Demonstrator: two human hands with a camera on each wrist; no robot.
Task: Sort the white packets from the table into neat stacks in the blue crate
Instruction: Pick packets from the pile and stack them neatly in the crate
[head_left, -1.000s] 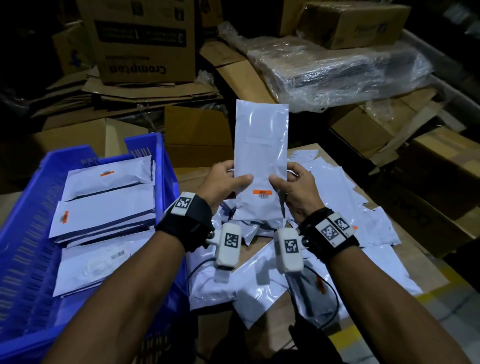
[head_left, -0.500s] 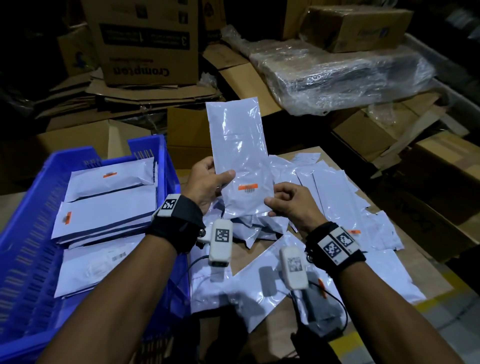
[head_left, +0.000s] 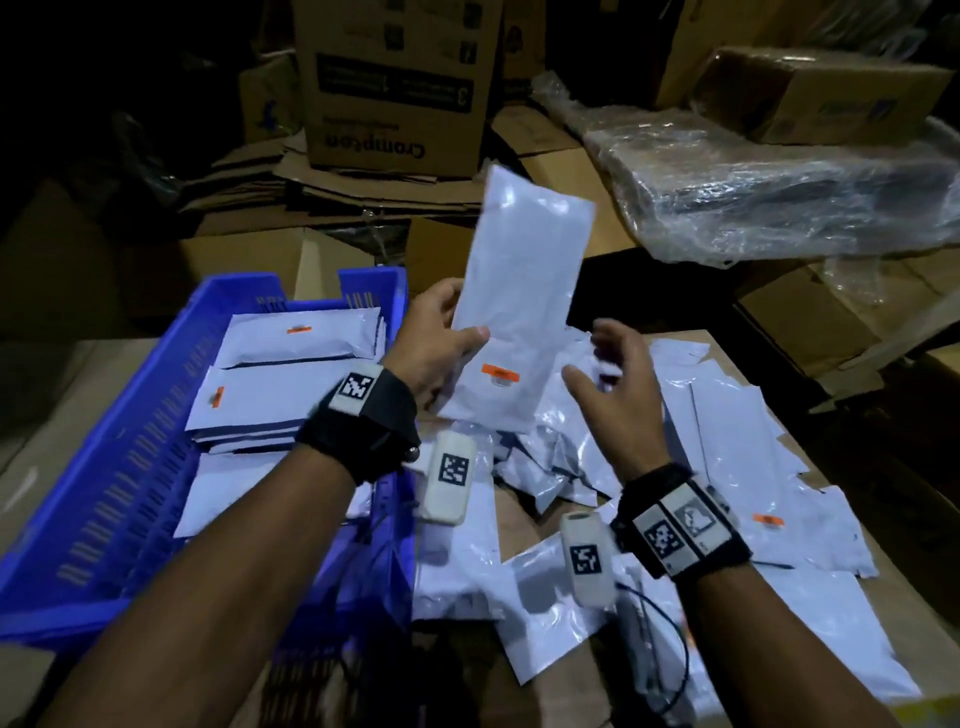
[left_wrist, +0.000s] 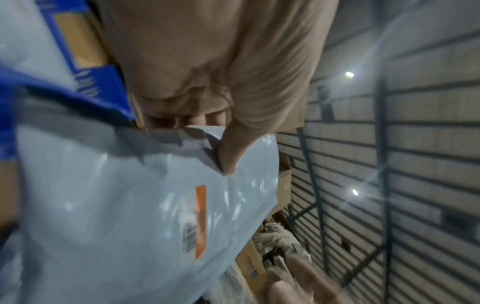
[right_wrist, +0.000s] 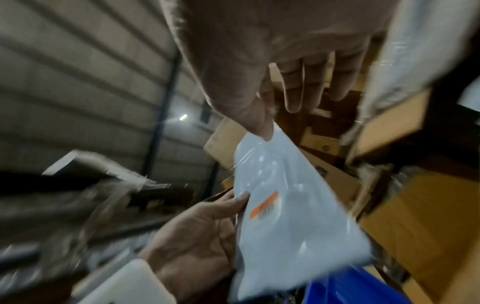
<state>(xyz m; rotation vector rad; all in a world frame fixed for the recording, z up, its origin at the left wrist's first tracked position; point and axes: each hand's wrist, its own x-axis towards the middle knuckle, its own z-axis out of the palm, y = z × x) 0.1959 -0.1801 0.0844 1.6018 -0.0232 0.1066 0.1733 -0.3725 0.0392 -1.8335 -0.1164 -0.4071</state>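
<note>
The white packet (head_left: 519, 306), gripped by both hands a second ago, is now held by the left hand (head_left: 436, 343) alone; the right hand (head_left: 618, 374) has been taken off it and hovers just to its right, above the loose packets (head_left: 727, 447) on the worktop (head_left: 524, 519). The packet has also been tilted, its far end leaning to the right, and it has been shifted a little toward the blue crate (head_left: 119, 457). From this it is judged that the check or straightening of the packet is finished and that it is about to be carried left to one of the stacks (head_left: 270, 400) already laid in the crate, while the freed hand is likely being sent for the next packet. The left hand is clenched on the packet's near left edge, thumb (left_wrist: 228, 156) pressed on the front face above the orange label (left_wrist: 201, 222) and fingers behind. The right hand is released: its fingers (right_wrist: 293, 90) are spread and loosely bent, and nothing is held; whether its thumb tip brushes the packet's corner cannot be told from the blurred wrist view. The packet is held upright in the air, between the crate's right wall and the pile, clear of both.
</note>
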